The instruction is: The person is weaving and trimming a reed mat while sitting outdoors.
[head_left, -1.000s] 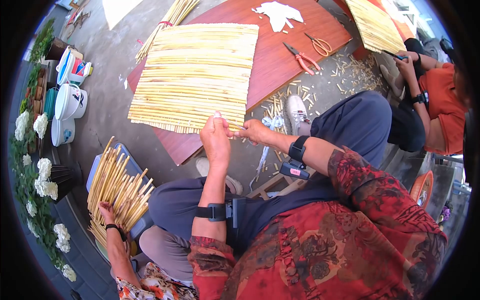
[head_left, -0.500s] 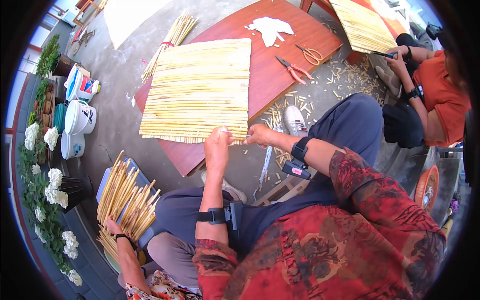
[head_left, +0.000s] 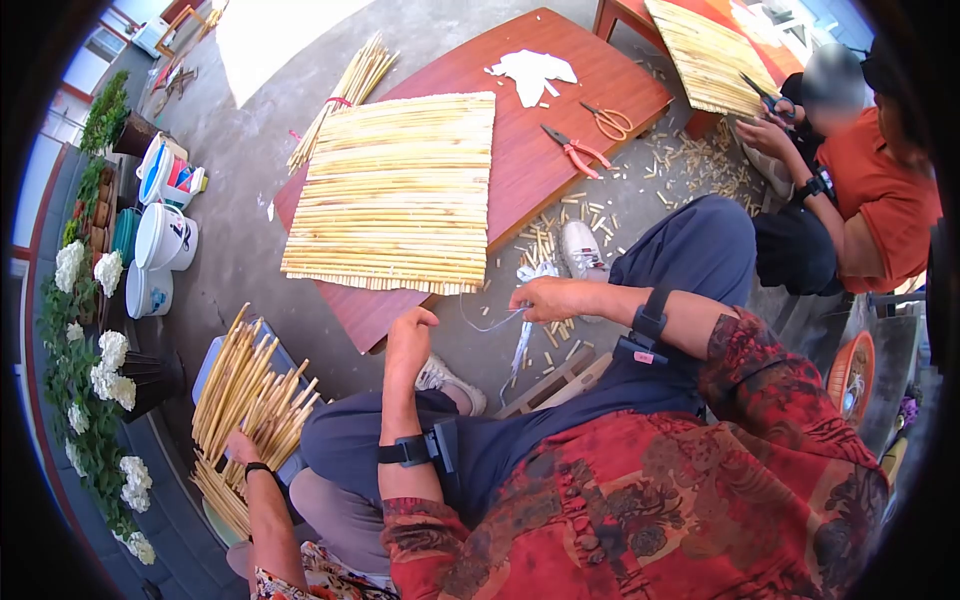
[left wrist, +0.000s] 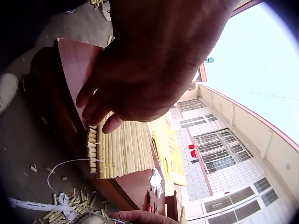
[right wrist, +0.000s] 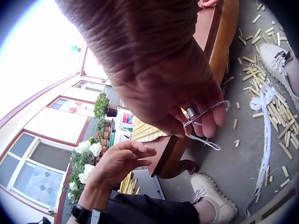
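Observation:
A mat of straight yellow stalks [head_left: 390, 190] lies on the low red-brown table. From its near edge a thin pale string [left wrist: 65, 162] loops down to my right hand [head_left: 550, 299], which pinches it between thumb and fingers. In the right wrist view, part of the string [right wrist: 205, 141] hangs below the fingertips, and a metal band [right wrist: 190, 112] circles one finger. My left hand [head_left: 408, 345] hovers just in front of the mat's near edge, its fingers loosely bent and holding nothing.
Pliers [head_left: 575, 152], scissors [head_left: 607, 122] and white scrap [head_left: 532, 75] lie on the table [head_left: 540, 200]. Cut stalk pieces [head_left: 705, 160] litter the floor. At left, another person's hand [head_left: 241, 447] touches stalks [head_left: 250, 385]. A person in orange [head_left: 870, 190] works at another mat [head_left: 710, 60].
Both hands have moved off the mat's near edge. The left dropped back toward my lap with its fingers loosened; the right drew away rightward, pulling out a length of string.

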Demonstrator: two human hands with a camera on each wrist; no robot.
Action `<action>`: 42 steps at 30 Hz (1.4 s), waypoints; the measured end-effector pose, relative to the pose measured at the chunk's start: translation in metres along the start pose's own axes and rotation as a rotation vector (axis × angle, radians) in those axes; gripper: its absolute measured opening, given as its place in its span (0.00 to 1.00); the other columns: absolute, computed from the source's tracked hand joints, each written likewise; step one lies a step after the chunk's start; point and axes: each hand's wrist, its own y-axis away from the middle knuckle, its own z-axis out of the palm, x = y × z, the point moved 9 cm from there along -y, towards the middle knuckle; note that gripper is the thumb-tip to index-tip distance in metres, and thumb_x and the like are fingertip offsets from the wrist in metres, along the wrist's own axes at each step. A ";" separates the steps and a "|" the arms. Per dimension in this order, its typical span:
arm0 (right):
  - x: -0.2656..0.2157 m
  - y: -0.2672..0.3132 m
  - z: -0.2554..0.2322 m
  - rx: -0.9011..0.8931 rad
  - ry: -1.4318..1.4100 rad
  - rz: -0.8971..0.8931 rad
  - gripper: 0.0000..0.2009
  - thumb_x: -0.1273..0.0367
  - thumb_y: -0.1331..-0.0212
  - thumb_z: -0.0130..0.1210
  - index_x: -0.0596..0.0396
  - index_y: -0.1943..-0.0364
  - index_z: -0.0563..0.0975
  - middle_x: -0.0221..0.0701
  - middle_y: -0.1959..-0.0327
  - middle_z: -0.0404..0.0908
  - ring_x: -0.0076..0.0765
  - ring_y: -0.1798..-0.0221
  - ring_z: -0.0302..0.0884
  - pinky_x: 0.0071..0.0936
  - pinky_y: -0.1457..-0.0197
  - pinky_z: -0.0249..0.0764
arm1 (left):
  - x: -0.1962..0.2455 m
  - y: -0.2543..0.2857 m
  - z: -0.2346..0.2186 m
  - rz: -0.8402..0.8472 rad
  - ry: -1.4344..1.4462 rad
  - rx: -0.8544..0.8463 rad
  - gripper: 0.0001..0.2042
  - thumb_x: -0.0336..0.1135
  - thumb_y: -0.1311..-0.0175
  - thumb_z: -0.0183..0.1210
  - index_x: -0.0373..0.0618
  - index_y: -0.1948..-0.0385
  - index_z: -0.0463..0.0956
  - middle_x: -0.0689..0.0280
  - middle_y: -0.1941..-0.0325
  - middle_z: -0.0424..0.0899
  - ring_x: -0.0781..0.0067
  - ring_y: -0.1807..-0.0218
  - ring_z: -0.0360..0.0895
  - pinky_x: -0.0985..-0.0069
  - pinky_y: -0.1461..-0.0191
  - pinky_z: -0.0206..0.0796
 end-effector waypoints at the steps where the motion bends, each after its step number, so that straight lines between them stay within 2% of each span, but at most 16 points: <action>1: -0.013 0.003 -0.001 0.037 0.091 -0.097 0.17 0.69 0.53 0.51 0.55 0.56 0.72 0.39 0.71 0.77 0.38 0.64 0.76 0.32 0.60 0.69 | -0.001 -0.004 0.000 -0.026 0.057 0.054 0.09 0.24 0.52 0.45 0.36 0.73 0.75 0.61 0.75 0.77 0.80 0.69 0.72 0.81 0.66 0.63; 4: -0.042 0.018 0.008 -0.121 -0.025 -0.051 0.15 0.69 0.52 0.51 0.56 0.58 0.73 0.39 0.72 0.77 0.40 0.64 0.76 0.33 0.59 0.69 | -0.015 -0.019 0.035 -0.057 0.472 0.033 0.08 0.31 0.47 0.50 0.38 0.68 0.74 0.64 0.70 0.77 0.78 0.67 0.71 0.80 0.67 0.65; 5: -0.050 0.019 0.011 -0.118 -0.010 -0.122 0.13 0.68 0.50 0.50 0.55 0.59 0.72 0.36 0.73 0.77 0.36 0.68 0.75 0.31 0.63 0.69 | -0.026 -0.025 0.050 -0.072 0.422 0.001 0.12 0.37 0.45 0.54 0.39 0.65 0.73 0.65 0.66 0.76 0.75 0.65 0.71 0.77 0.66 0.66; 9: -0.062 0.030 0.025 -0.297 -0.225 -0.139 0.10 0.69 0.49 0.50 0.57 0.64 0.73 0.33 0.73 0.76 0.29 0.73 0.76 0.27 0.71 0.71 | -0.049 -0.024 0.088 -0.437 0.551 -0.156 0.15 0.40 0.45 0.54 0.40 0.61 0.69 0.62 0.61 0.73 0.65 0.59 0.71 0.67 0.61 0.66; 11: -0.067 0.034 0.024 -0.345 -0.318 -0.145 0.09 0.69 0.48 0.50 0.56 0.65 0.73 0.31 0.73 0.76 0.27 0.74 0.76 0.24 0.73 0.71 | -0.044 -0.020 0.099 -0.495 0.723 -0.194 0.15 0.39 0.44 0.53 0.38 0.60 0.67 0.58 0.59 0.71 0.60 0.58 0.71 0.60 0.59 0.66; 14: -0.094 0.048 0.023 -0.477 -0.439 -0.205 0.07 0.69 0.45 0.48 0.57 0.66 0.72 0.27 0.73 0.74 0.22 0.73 0.74 0.20 0.70 0.70 | -0.043 -0.011 0.128 -0.620 1.039 -0.350 0.18 0.41 0.46 0.56 0.36 0.61 0.68 0.57 0.59 0.71 0.64 0.61 0.70 0.63 0.61 0.67; 17: -0.106 0.046 0.006 -0.494 -0.549 -0.278 0.07 0.69 0.43 0.47 0.58 0.66 0.72 0.28 0.74 0.74 0.23 0.74 0.74 0.20 0.70 0.71 | -0.045 -0.022 0.135 -0.522 1.109 -0.391 0.12 0.37 0.43 0.53 0.37 0.65 0.70 0.63 0.72 0.72 0.73 0.73 0.68 0.73 0.69 0.65; 19: -0.100 0.038 -0.017 -0.434 -0.532 -0.273 0.07 0.68 0.43 0.47 0.58 0.66 0.72 0.28 0.74 0.73 0.23 0.74 0.73 0.21 0.69 0.71 | -0.022 -0.025 0.121 -0.470 1.158 -0.345 0.07 0.34 0.40 0.49 0.39 0.69 0.71 0.73 0.87 0.64 0.82 0.86 0.58 0.80 0.78 0.58; 25: -0.044 0.013 -0.127 0.088 -0.864 -0.095 0.08 0.68 0.44 0.48 0.59 0.65 0.72 0.27 0.75 0.74 0.23 0.77 0.73 0.17 0.74 0.70 | -0.009 -0.019 0.087 -0.484 1.117 -0.264 0.07 0.35 0.38 0.46 0.43 0.70 0.70 0.76 0.89 0.56 0.85 0.89 0.51 0.81 0.82 0.56; 28: -0.043 0.009 -0.149 0.137 -0.704 -0.112 0.08 0.68 0.44 0.49 0.58 0.66 0.72 0.27 0.76 0.74 0.23 0.78 0.73 0.17 0.74 0.70 | -0.007 -0.019 0.079 -0.492 1.063 -0.207 0.09 0.36 0.37 0.44 0.43 0.69 0.70 0.76 0.88 0.58 0.86 0.88 0.51 0.81 0.83 0.56; 30: -0.035 0.002 -0.153 0.247 -0.070 -0.047 0.08 0.68 0.45 0.49 0.58 0.67 0.72 0.28 0.75 0.74 0.22 0.78 0.74 0.17 0.75 0.70 | -0.017 -0.017 0.077 -0.574 1.080 -0.150 0.09 0.36 0.36 0.42 0.43 0.70 0.70 0.76 0.88 0.58 0.85 0.90 0.50 0.81 0.83 0.54; 32: -0.005 -0.018 -0.134 0.107 -0.174 0.039 0.08 0.68 0.45 0.48 0.59 0.67 0.72 0.30 0.77 0.74 0.22 0.77 0.75 0.20 0.77 0.69 | -0.019 -0.018 0.076 -0.563 1.023 -0.134 0.10 0.37 0.37 0.43 0.43 0.70 0.70 0.76 0.88 0.59 0.86 0.89 0.51 0.82 0.84 0.54; 34: 0.027 -0.032 -0.137 0.214 -0.283 0.123 0.08 0.69 0.48 0.48 0.59 0.68 0.73 0.31 0.79 0.74 0.24 0.80 0.75 0.24 0.79 0.71 | -0.025 -0.024 0.064 -0.446 0.777 -0.011 0.10 0.37 0.37 0.43 0.43 0.71 0.72 0.76 0.87 0.59 0.86 0.88 0.53 0.84 0.86 0.54; 36: 0.041 -0.044 -0.141 0.216 -0.199 0.123 0.08 0.69 0.49 0.48 0.60 0.67 0.73 0.36 0.77 0.76 0.34 0.75 0.77 0.30 0.73 0.73 | -0.023 -0.026 0.054 -0.338 0.611 0.041 0.11 0.36 0.38 0.44 0.42 0.71 0.74 0.76 0.87 0.60 0.87 0.87 0.56 0.85 0.88 0.55; 38: 0.049 -0.050 -0.162 0.401 0.219 0.133 0.09 0.70 0.50 0.47 0.60 0.67 0.74 0.43 0.73 0.77 0.46 0.68 0.76 0.36 0.63 0.71 | -0.015 -0.028 0.046 -0.251 0.467 0.078 0.10 0.35 0.39 0.45 0.40 0.70 0.74 0.75 0.86 0.62 0.86 0.86 0.58 0.84 0.87 0.56; 42: 0.057 -0.063 -0.174 0.453 0.157 0.147 0.10 0.70 0.52 0.47 0.59 0.66 0.74 0.46 0.70 0.76 0.53 0.62 0.73 0.40 0.57 0.68 | -0.024 -0.026 0.056 -0.379 0.679 0.062 0.11 0.34 0.41 0.45 0.37 0.70 0.74 0.71 0.83 0.65 0.83 0.85 0.61 0.84 0.88 0.56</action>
